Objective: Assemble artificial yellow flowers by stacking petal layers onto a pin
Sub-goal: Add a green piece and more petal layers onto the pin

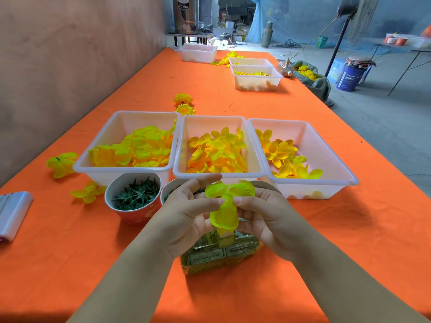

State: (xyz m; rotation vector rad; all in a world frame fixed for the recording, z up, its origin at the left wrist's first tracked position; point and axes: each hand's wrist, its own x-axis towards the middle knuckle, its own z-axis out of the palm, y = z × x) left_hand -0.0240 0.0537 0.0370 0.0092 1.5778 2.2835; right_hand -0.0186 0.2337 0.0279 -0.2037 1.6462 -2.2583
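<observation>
Step in hand: seating one petal layer. The left hand and right hand pinch it near its centre with their fingers, directly above the post of the green block on the tabletop. The pin is hidden. The next move probably requires aligning the layer's centre with the pin, pressing down, then taking another layer from a white tray.

Orange tablecloth; yellow-green petal layer; white bins; dark green calyxes.
</observation>
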